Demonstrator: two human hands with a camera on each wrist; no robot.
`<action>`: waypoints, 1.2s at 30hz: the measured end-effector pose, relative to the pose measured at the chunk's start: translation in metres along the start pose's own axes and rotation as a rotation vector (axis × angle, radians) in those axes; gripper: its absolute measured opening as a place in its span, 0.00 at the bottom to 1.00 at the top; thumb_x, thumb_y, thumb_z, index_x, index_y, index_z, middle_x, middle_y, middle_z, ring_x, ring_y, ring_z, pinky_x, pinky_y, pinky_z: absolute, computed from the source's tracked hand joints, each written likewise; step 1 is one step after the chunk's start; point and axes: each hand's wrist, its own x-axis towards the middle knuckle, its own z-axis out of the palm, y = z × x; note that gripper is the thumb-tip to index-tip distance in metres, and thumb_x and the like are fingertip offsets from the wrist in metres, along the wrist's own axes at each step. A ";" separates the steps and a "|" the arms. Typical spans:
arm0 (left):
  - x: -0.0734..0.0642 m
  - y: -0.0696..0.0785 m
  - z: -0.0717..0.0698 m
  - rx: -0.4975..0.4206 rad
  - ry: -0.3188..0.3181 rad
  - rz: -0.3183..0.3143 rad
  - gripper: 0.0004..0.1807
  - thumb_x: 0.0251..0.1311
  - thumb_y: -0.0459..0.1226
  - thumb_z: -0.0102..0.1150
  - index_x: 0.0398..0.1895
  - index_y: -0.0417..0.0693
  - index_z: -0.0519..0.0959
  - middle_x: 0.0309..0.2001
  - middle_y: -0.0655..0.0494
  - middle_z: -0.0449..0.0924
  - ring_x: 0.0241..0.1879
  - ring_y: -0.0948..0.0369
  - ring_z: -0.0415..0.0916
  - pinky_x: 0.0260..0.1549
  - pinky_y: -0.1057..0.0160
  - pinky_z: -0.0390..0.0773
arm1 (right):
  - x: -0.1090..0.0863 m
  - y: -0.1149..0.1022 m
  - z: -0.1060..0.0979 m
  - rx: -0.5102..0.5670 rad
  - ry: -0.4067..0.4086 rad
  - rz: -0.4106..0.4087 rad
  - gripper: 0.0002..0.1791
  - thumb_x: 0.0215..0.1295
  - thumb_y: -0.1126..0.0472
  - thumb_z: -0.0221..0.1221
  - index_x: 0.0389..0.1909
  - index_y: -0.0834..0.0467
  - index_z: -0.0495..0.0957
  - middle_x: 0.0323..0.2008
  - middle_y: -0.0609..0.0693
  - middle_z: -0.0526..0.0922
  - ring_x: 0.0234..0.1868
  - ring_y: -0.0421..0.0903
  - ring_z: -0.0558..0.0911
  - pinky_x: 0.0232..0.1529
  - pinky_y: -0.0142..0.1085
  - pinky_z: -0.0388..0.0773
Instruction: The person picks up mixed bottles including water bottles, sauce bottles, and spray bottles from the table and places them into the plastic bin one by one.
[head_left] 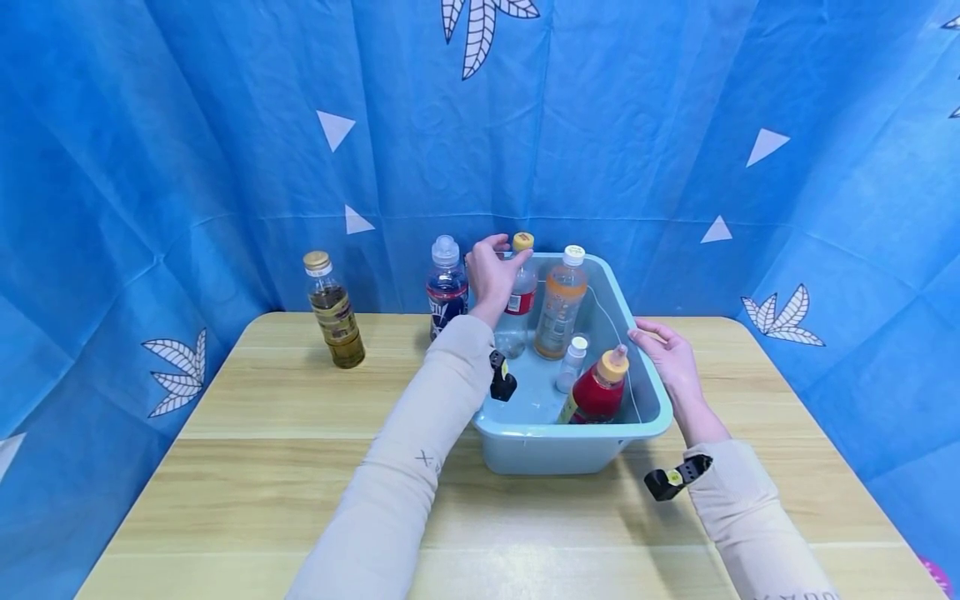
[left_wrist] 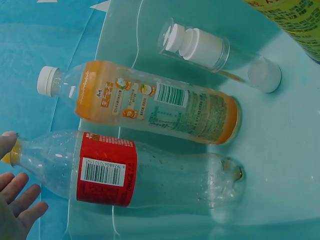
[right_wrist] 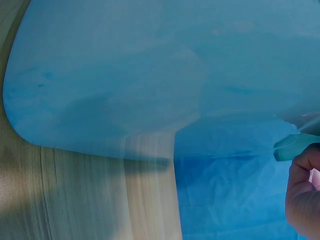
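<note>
A clear plastic bottle (head_left: 520,302) with a red label and yellow cap stands in a light blue plastic tub (head_left: 551,454). My left hand (head_left: 489,271) is at its top; in the left wrist view the thumb touches the yellow cap (left_wrist: 15,151) while the fingers (left_wrist: 22,192) spread apart below. Beside it in the tub are an orange-labelled drink bottle (head_left: 561,308), a small white-capped bottle (head_left: 572,365) and a red squeeze bottle (head_left: 597,393) leaning at the front right. With its fingers at the tub's right rim, my right hand (head_left: 670,358) grips the edge.
Left of the tub stands a dark-labelled bottle (head_left: 446,292) with a clear domed cap, partly behind my left arm. Farther left is a bottle of amber liquid (head_left: 337,321). The wooden table (head_left: 285,467) backs onto a blue curtain (head_left: 420,150).
</note>
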 end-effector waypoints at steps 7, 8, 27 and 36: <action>-0.001 0.003 -0.004 0.011 -0.012 0.004 0.26 0.44 0.45 0.67 0.48 0.46 0.77 0.42 0.54 0.79 0.41 0.61 0.75 0.41 0.64 0.73 | 0.001 0.001 0.000 -0.005 0.007 -0.005 0.26 0.57 0.52 0.59 0.55 0.58 0.70 0.24 0.33 0.79 0.26 0.33 0.79 0.28 0.27 0.76; -0.001 0.004 -0.004 0.019 -0.011 0.007 0.26 0.43 0.45 0.67 0.48 0.47 0.77 0.41 0.55 0.79 0.41 0.61 0.75 0.40 0.65 0.73 | 0.001 0.001 0.000 -0.011 0.008 -0.006 0.26 0.57 0.52 0.59 0.55 0.58 0.70 0.24 0.33 0.79 0.26 0.33 0.79 0.28 0.27 0.76; -0.004 0.023 -0.033 -0.012 -0.127 0.055 0.25 0.50 0.42 0.63 0.51 0.40 0.73 0.47 0.48 0.76 0.45 0.56 0.73 0.44 0.63 0.72 | 0.000 0.001 0.000 -0.031 0.006 -0.021 0.26 0.57 0.51 0.59 0.54 0.58 0.70 0.25 0.33 0.78 0.28 0.33 0.79 0.30 0.28 0.77; -0.001 0.026 -0.050 0.017 -0.131 0.095 0.24 0.51 0.43 0.62 0.50 0.40 0.74 0.47 0.49 0.76 0.44 0.55 0.74 0.43 0.64 0.73 | -0.001 0.001 0.000 -0.041 0.009 -0.022 0.27 0.56 0.50 0.59 0.55 0.58 0.70 0.26 0.33 0.78 0.28 0.33 0.79 0.30 0.28 0.77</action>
